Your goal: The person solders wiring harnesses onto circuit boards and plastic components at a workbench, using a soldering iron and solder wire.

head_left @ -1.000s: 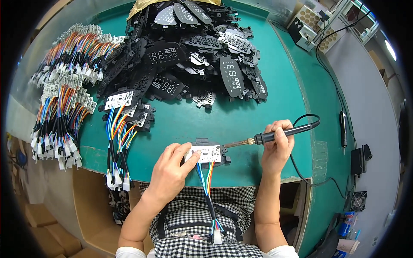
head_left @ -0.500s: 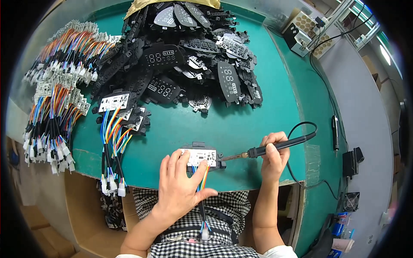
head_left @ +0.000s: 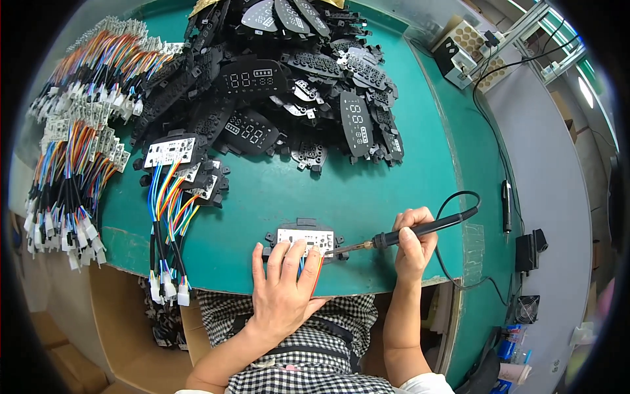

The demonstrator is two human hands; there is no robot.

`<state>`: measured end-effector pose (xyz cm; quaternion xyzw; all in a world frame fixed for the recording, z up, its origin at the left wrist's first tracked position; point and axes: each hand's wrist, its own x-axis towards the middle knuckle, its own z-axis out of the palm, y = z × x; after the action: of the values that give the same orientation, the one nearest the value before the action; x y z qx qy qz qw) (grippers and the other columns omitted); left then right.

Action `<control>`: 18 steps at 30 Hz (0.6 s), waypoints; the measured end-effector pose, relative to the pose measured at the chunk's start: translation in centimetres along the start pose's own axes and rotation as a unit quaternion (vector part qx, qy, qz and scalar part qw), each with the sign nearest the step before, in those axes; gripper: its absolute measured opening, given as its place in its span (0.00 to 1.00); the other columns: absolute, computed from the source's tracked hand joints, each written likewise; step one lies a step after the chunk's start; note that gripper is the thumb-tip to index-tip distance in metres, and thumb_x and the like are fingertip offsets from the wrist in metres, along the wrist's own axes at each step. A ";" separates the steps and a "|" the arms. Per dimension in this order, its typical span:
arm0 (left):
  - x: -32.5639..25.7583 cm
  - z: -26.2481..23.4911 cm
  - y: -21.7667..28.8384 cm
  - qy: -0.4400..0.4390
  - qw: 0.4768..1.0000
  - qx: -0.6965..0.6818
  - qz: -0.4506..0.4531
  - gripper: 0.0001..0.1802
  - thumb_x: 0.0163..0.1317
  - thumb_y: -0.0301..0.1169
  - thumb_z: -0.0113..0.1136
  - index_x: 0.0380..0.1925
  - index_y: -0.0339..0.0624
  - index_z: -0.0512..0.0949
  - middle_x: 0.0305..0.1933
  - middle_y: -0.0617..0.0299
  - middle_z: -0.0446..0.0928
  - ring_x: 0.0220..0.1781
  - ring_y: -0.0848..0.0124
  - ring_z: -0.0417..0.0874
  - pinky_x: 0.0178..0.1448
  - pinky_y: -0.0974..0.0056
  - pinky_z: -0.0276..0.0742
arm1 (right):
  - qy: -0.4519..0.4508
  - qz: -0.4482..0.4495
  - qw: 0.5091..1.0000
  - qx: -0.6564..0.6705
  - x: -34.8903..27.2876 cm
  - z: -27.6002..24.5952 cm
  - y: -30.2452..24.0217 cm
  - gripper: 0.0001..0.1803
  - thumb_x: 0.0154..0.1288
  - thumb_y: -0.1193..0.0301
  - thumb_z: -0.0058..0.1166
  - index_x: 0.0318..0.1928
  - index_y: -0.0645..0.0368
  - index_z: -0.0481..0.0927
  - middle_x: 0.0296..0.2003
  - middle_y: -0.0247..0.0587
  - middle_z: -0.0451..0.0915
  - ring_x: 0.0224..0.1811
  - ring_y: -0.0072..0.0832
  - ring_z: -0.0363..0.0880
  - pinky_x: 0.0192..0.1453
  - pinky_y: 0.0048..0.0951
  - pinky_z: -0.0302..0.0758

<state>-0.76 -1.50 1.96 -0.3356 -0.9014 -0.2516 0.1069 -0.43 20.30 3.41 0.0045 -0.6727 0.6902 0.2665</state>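
Observation:
A white circuit board (head_left: 303, 234) lies on a black plastic display panel (head_left: 306, 222) near the table's front edge. My left hand (head_left: 281, 289) rests over it, fingers stretched out and fingertips pressing on the board. Coloured wires (head_left: 317, 272) run from the board toward me, partly hidden by that hand. In my right hand (head_left: 415, 246), closed like a pen grip, is a black soldering iron (head_left: 426, 227). Its tip points left and reaches the board's right lower edge beside my index finger; whether it touches a joint is too small to tell.
Black display panels (head_left: 252, 77) are heaped at the back. Wired boards (head_left: 169, 152) lie left of my work, with bundles of wired boards (head_left: 75, 141) farther left. The iron's cable (head_left: 441, 262) loops at the right, near a black pen-shaped tool (head_left: 506, 206) and a small fan (head_left: 527, 308).
The soldering iron's tip has moved left and down, from the panel's right end onto the board's edge. My left fingers have shifted and now lie along the board's lower side.

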 end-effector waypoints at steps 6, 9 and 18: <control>0.0 0.0 -0.2 -0.002 1.000 -0.017 -0.004 0.42 0.32 0.46 0.72 0.50 0.42 0.70 0.52 0.53 0.66 0.55 0.53 0.65 0.60 0.38 0.55 | 0.000 -0.009 1.000 -0.003 0.0 0.0 0.1 0.08 0.53 0.74 0.51 0.29 0.60 0.65 0.21 0.31 0.65 0.22 0.16 0.59 0.25 0.18 0.56; 0.1 0.1 -0.2 0.001 1.000 -0.020 -0.005 0.41 0.31 0.47 0.72 0.49 0.42 0.71 0.51 0.53 0.66 0.55 0.53 0.65 0.60 0.38 0.55 | 0.002 -0.007 1.000 -0.008 0.0 0.0 0.1 0.08 0.53 0.73 0.51 0.29 0.60 0.65 0.21 0.31 0.65 0.22 0.16 0.59 0.25 0.18 0.55; 0.1 0.1 -0.2 0.008 1.000 -0.022 -0.005 0.40 0.32 0.48 0.71 0.48 0.42 0.72 0.50 0.53 0.66 0.54 0.53 0.66 0.60 0.38 0.56 | -0.001 -0.011 1.000 -0.019 0.2 0.0 0.0 0.08 0.52 0.73 0.51 0.28 0.59 0.65 0.21 0.31 0.64 0.21 0.16 0.58 0.25 0.18 0.55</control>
<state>-0.99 -1.55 1.86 -0.3312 -0.8964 -0.2750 0.1052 -0.58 20.31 3.46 0.0076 -0.6857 0.6743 0.2739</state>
